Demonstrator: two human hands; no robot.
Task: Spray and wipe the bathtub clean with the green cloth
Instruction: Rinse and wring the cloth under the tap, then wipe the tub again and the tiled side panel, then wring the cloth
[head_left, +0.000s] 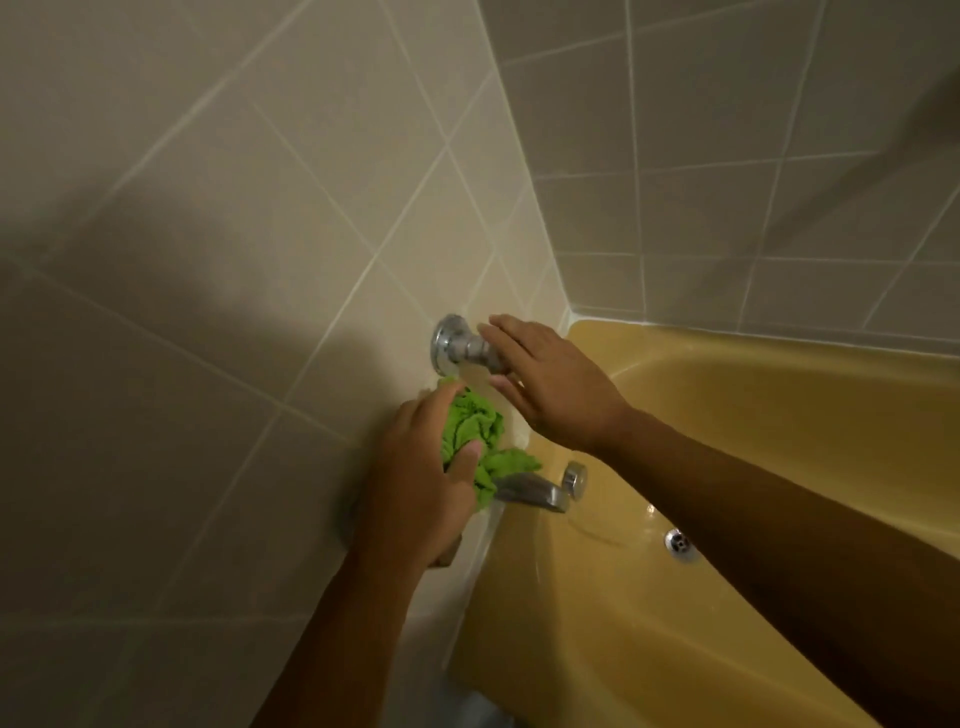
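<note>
The tiled wall fills the space left of both hands. The left hand grips a bunched green cloth, thumb pinching it and fingertips pressing it to the tiles. Just above the cloth sits a chrome tap knob. The right hand, fingers straight and together, lies over the knob's outer end. Below it a chrome spout juts over the yellow bathtub, and the drain lies under the right forearm.
</note>
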